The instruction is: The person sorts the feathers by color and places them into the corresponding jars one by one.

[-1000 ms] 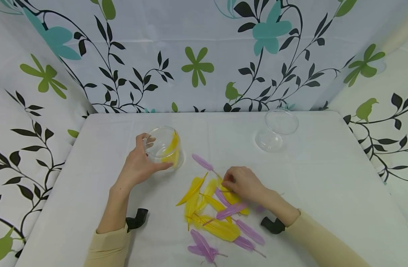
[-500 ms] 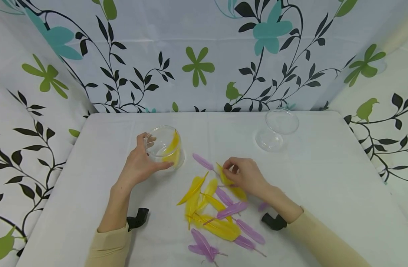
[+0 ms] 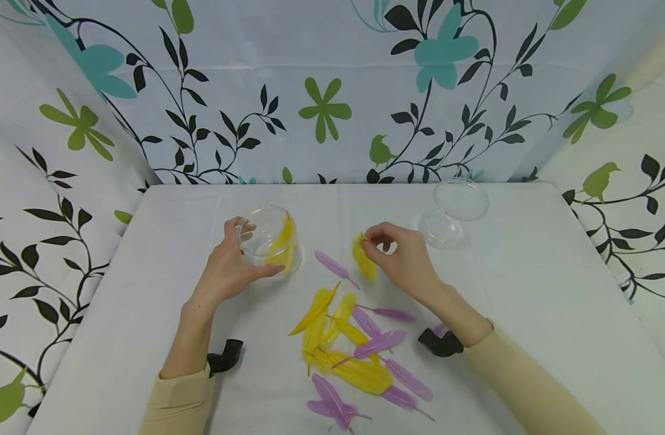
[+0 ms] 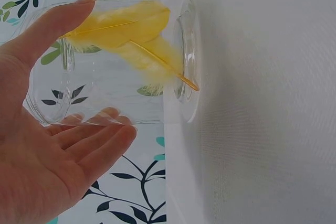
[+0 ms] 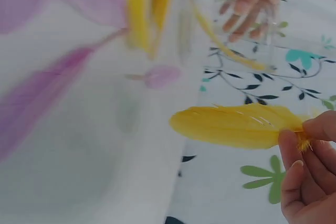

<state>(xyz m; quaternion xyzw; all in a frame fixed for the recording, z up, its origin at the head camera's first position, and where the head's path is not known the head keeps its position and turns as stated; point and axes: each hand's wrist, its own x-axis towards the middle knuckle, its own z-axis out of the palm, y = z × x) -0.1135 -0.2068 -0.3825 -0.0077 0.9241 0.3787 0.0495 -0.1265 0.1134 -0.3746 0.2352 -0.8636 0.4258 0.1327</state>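
Left hand (image 3: 226, 266) wraps clear jar (image 3: 259, 241) on surface (image 3: 142, 314), feathers (image 4: 123, 24) inside; right hand (image 3: 405, 257) pinches yellow feather (image 3: 363, 260) by quill end, right of jar. Risk: slack pinch drops it; bump tips jar.

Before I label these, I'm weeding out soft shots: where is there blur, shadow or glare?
Head view: even light, mostly sharp. Left wrist: the jar looks fairly sharp, with glints, and a soft shadow falls on the table. Right wrist: the held yellow feather is clear, the long purple feather blurred.
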